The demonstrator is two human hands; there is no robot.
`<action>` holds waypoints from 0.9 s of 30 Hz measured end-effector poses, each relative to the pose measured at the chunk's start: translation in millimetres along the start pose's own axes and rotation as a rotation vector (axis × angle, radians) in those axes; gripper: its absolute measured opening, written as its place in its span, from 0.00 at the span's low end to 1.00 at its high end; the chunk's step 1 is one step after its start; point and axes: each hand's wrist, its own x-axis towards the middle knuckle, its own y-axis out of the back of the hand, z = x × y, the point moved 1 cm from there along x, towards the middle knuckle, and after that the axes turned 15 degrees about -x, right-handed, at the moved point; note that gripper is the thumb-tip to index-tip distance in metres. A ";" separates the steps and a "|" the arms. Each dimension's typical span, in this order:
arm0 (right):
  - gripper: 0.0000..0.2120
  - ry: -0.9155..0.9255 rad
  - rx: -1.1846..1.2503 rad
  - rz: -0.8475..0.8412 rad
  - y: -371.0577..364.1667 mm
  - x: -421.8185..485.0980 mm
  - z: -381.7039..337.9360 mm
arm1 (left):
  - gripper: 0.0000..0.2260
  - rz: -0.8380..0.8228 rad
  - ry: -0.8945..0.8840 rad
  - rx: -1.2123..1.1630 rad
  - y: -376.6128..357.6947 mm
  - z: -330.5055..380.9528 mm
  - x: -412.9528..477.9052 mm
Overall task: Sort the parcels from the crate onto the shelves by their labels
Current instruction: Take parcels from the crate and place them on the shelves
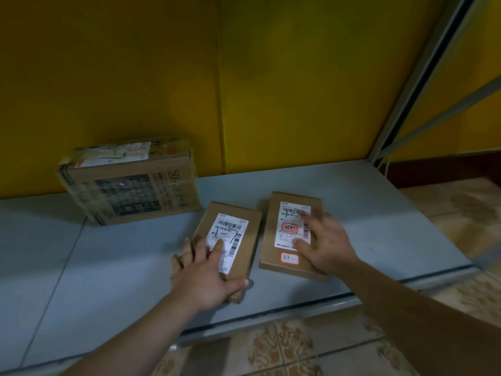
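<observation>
Two flat parcels, mid-frame on grey shelf [379,213], long axes pointing up-frame: left parcel [250,240] under left hand [204,271], right parcel [271,248] under right hand [326,245], fingers splayed flat, neither gripping.

Dim light. Beyond the fingers [217,251] rises a yellow panelled wall [271,77]; beneath them a grey shelf [108,267], patterned floor tiles [284,348] nearer, a metal upright [400,118] to their right.
</observation>
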 end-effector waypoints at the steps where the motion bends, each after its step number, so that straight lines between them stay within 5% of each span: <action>1: 0.34 0.098 -0.072 -0.046 -2.1 -1.4 -1.0 | 0.49 -0.015 -0.009 0.011 1.3 1.1 3.9; 5: 0.43 0.125 -0.039 -0.035 -12.8 1.9 4.1 | 0.47 -0.099 -0.008 0.036 13.7 6.4 20.0; 18: 0.29 0.031 -0.009 0.019 -20.2 10.2 -17.2 | 0.38 -0.299 -0.059 0.251 71.1 -88.5 -6.9; 22: 0.34 -0.014 -0.068 -0.027 -21.4 8.9 -46.3 | 0.39 -0.202 0.074 0.152 86.7 -123.8 -29.6; 25: 0.33 -0.011 -0.100 -0.059 -20.9 7.0 -67.2 | 0.46 0.057 0.115 0.060 82.0 -125.5 -35.4; 27: 0.32 0.010 -0.124 -0.081 -20.2 4.5 -78.8 | 0.40 0.148 0.122 0.018 66.9 -120.3 -34.1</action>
